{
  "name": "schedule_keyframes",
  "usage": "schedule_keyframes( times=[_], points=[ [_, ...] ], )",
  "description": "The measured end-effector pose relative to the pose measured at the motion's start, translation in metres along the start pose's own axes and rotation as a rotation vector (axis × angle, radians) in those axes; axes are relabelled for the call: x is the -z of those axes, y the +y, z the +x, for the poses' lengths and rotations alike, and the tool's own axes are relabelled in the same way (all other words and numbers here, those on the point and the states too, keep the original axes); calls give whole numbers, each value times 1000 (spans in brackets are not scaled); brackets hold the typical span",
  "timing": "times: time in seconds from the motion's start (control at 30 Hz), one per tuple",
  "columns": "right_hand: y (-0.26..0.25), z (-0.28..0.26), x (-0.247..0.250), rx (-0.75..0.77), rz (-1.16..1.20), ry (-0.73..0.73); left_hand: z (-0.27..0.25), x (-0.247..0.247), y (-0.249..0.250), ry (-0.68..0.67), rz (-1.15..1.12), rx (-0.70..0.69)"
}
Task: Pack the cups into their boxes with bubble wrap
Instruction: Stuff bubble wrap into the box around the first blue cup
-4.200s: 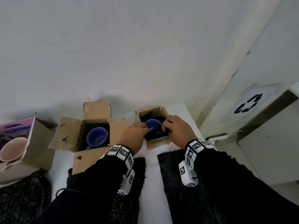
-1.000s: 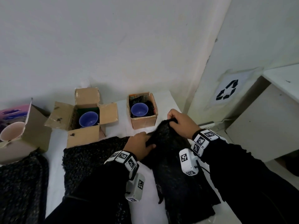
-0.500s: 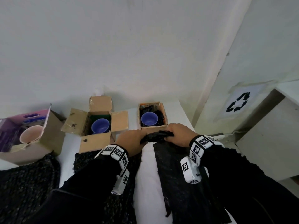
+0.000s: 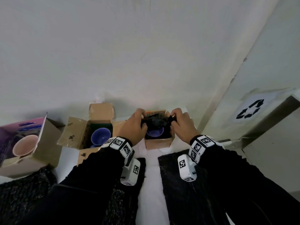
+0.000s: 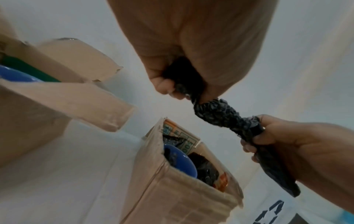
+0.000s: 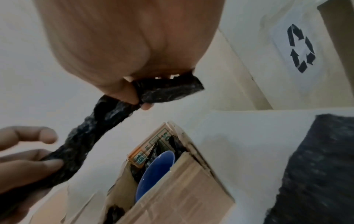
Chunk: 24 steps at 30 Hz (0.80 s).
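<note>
A small cardboard box (image 4: 158, 143) stands on the white table and holds a blue cup (image 4: 155, 133) with black bubble wrap packed beside it. Above the box I hold a bunched strip of black bubble wrap (image 4: 155, 121) stretched between both hands. My left hand (image 4: 135, 125) grips its left end and my right hand (image 4: 181, 123) grips its right end. The left wrist view shows the twisted strip (image 5: 220, 113) over the box (image 5: 172, 189) and the cup (image 5: 182, 162). From the right wrist I see the strip (image 6: 107, 118) above the cup (image 6: 157, 171).
An open box (image 4: 78, 135) with another blue cup (image 4: 100, 138) stands to the left. Further left a pink-printed box (image 4: 40, 143) holds a pink cup (image 4: 24, 145). Black bubble wrap sheets (image 4: 175, 184) lie on the table under my forearms. A bin with a recycling sign (image 4: 250, 109) stands on the right.
Both hands have lifted the bunched bubble wrap from in front of the small box to just above its opening.
</note>
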State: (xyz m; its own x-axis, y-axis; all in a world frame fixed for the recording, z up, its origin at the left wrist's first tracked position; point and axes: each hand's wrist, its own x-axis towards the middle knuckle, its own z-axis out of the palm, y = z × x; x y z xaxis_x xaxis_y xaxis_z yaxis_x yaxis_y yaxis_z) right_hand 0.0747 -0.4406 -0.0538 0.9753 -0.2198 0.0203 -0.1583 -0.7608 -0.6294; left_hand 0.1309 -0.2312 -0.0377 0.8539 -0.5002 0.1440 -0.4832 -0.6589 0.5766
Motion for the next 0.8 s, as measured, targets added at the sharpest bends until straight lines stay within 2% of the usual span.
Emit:
schedule_keyframes(
  times=[0.07,0.13,0.17,0.27,0.4,0.43,0.5,0.6,0.7,0.8],
  points=[
    [-2,9,-4,-33,-73,146,12,0,0,131,84,-25],
    [-4,19,-10,-48,23,237,25,-3,-2,214,191,-40],
    [-4,25,-15,-37,92,261,31,-6,-4,220,171,-27],
    [-6,36,-27,-19,124,285,51,-20,-13,148,121,2],
    [0,47,-39,15,-13,243,67,-34,-23,-153,367,-48],
    [3,50,-41,53,-85,216,66,-37,-26,-185,457,-72],
    [8,53,-45,151,-336,173,61,-40,-29,-158,633,-96],
    [10,54,-48,201,-661,157,59,-45,-34,-83,741,-116],
    [11,53,-51,257,-709,152,62,-50,-33,-55,779,-178],
    [9,54,-58,280,-718,147,58,-51,-31,-72,777,-129]
  ],
)
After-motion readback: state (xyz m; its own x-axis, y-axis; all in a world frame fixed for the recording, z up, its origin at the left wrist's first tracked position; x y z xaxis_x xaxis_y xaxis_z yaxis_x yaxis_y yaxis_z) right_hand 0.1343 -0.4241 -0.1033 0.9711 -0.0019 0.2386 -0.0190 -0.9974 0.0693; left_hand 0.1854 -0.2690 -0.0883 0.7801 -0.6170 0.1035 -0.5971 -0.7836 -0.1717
